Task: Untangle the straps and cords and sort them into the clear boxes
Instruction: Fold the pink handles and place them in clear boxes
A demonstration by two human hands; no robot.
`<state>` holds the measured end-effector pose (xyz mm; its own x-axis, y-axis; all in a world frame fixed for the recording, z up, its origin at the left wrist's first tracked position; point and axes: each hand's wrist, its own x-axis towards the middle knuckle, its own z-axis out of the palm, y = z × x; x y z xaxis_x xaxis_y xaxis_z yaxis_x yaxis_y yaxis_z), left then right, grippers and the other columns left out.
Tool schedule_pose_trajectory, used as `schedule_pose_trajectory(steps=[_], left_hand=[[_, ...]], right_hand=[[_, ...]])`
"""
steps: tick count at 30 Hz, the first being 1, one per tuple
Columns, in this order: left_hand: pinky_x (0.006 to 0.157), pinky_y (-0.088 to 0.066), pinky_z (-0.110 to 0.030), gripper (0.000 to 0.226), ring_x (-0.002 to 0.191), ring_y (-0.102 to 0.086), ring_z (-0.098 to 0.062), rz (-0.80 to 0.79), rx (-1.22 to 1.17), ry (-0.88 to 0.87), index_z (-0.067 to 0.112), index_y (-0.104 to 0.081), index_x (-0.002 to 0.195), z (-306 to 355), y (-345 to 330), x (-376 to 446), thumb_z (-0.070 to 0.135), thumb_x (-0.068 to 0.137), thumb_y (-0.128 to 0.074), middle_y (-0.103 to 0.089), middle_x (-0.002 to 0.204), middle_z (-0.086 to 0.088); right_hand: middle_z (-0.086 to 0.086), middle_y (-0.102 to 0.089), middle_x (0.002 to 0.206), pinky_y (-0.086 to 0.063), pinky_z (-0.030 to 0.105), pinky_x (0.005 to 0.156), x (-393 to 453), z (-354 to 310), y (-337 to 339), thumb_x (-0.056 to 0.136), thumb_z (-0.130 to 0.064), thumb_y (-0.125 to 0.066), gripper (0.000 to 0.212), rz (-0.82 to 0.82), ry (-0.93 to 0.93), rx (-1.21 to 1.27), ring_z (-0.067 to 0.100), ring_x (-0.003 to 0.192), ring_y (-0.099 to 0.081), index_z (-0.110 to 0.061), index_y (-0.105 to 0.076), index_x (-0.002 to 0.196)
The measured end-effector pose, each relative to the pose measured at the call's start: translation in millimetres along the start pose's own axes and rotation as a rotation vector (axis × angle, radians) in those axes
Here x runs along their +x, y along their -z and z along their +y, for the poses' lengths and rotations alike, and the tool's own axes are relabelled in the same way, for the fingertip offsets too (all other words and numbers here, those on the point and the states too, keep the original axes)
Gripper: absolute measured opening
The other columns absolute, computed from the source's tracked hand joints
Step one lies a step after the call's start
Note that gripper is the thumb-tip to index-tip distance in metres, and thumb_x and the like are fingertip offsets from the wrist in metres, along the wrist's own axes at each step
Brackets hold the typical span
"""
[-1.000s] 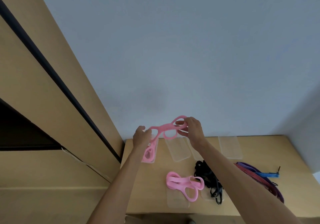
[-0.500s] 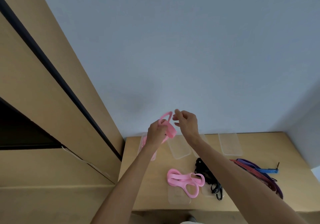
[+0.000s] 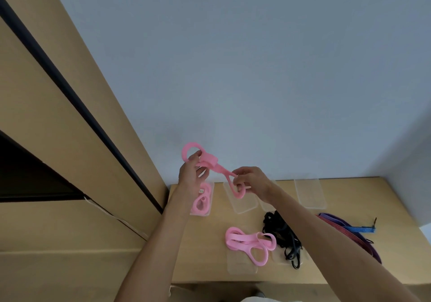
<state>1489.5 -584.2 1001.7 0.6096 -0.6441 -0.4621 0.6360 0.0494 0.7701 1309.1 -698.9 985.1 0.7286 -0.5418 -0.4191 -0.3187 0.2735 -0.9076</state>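
Both hands hold a folded pink strap [image 3: 213, 165] in the air above the back of the wooden table [image 3: 349, 262]. My left hand [image 3: 190, 175] grips its upper looped end, my right hand [image 3: 250, 181] pinches the lower loop. Under my left hand stands a clear box [image 3: 208, 205] with a coiled pink strap [image 3: 202, 202] in it. Another pink strap [image 3: 250, 243] lies over a clear lid [image 3: 241, 264] near the front. A black cord bundle [image 3: 283, 236] lies beside it. Red, purple and blue straps [image 3: 345, 229] sit tangled at the right.
Two empty clear boxes [image 3: 242, 202] [image 3: 309, 193] stand along the back of the table, with a third one partly hidden behind my right wrist. A wooden cabinet [image 3: 70, 138] rises on the left. A grey wall is behind the table.
The hands have pulled apart and the pink strap, bunched near the left hand half a second ago, is now drawn out between them. The right hand has taken hold of its lower loop.
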Motion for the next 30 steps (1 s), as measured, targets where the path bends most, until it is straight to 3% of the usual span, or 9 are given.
schedule_pose_trajectory(steps=[5,8,12,14,18,22,24,27,30], left_hand=[[0.091,-0.051,-0.037,0.016,0.101,-0.063,-0.024,0.097,-0.073,0.054,0.013,-0.066,0.113,-13,25,8,0.018,0.104,-0.054,-0.063,0.116,-0.013],[0.087,-0.053,-0.035,0.018,0.095,-0.065,-0.023,0.144,-0.131,0.075,0.009,-0.064,0.117,-23,29,11,0.016,0.102,-0.056,-0.063,0.117,-0.015],[0.104,-0.049,-0.039,0.028,0.095,-0.069,-0.021,0.169,-0.156,0.080,0.004,-0.059,0.126,-29,23,15,0.019,0.102,-0.058,-0.068,0.114,-0.015],[0.098,-0.053,-0.036,0.026,0.088,-0.070,-0.019,0.163,-0.195,0.063,0.002,-0.059,0.123,-26,19,15,0.013,0.100,-0.060,-0.070,0.102,-0.012],[0.078,-0.057,-0.031,0.022,0.084,-0.070,-0.021,0.153,-0.243,0.050,0.003,-0.062,0.112,-20,19,17,-0.006,0.092,-0.064,-0.069,0.092,-0.011],[0.093,-0.052,-0.036,0.015,0.086,-0.067,-0.024,0.243,-0.076,0.063,0.004,-0.067,0.099,-26,21,17,-0.003,0.086,-0.070,-0.069,0.089,-0.013],[0.085,-0.055,-0.036,0.015,0.087,-0.070,-0.025,0.299,0.051,0.011,0.011,-0.064,0.088,-29,16,13,0.000,0.083,-0.075,-0.071,0.090,-0.013],[0.070,-0.056,-0.032,0.017,0.080,-0.070,-0.024,0.377,0.321,-0.150,0.013,-0.061,0.080,-32,5,3,0.005,0.082,-0.075,-0.071,0.085,-0.009],[0.058,-0.046,-0.017,0.019,0.065,-0.058,-0.016,0.359,0.518,-0.335,0.014,-0.057,0.072,-32,0,-4,0.008,0.083,-0.072,-0.060,0.070,0.001]], right_hand=[[0.016,-0.074,0.085,-0.048,0.033,0.062,-3,8,14,0.083,-0.003,-0.068,0.025,0.251,0.067,0.326,0.022,0.075,-0.068,-0.002,-0.066,0.108],[0.016,-0.073,0.083,-0.054,0.036,0.068,-2,8,11,0.084,-0.004,-0.070,0.017,0.275,0.073,0.375,0.023,0.077,-0.072,-0.003,-0.065,0.101],[0.014,-0.076,0.095,-0.050,0.033,0.071,1,4,4,0.081,0.002,-0.066,0.028,0.177,0.078,0.325,0.018,0.081,-0.070,-0.007,-0.060,0.107],[0.013,-0.077,0.100,-0.049,0.032,0.071,3,4,1,0.080,0.010,-0.059,0.033,0.153,0.072,0.264,0.016,0.081,-0.068,-0.004,-0.063,0.110],[0.006,-0.075,0.094,-0.046,0.028,0.077,6,10,-2,0.085,0.010,-0.053,0.036,0.312,0.068,-0.009,0.016,0.083,-0.063,-0.007,-0.072,0.110],[0.004,-0.068,0.094,-0.050,0.032,0.078,10,5,-6,0.091,-0.008,-0.062,0.026,0.417,0.055,-0.146,0.017,0.084,-0.062,-0.017,-0.067,0.115],[0.010,-0.069,0.084,-0.054,0.038,0.073,13,-4,-14,0.087,-0.011,-0.070,0.024,0.421,0.050,-0.060,0.020,0.076,-0.065,-0.014,-0.061,0.109],[0.012,-0.068,0.075,-0.057,0.034,0.063,16,-20,-29,0.086,-0.009,-0.074,0.016,0.295,0.057,0.187,0.021,0.066,-0.064,-0.002,-0.062,0.095],[0.015,-0.069,0.078,-0.058,0.031,0.064,20,-30,-41,0.088,-0.013,-0.075,0.018,0.244,0.074,0.307,0.023,0.068,-0.066,-0.002,-0.061,0.091]])
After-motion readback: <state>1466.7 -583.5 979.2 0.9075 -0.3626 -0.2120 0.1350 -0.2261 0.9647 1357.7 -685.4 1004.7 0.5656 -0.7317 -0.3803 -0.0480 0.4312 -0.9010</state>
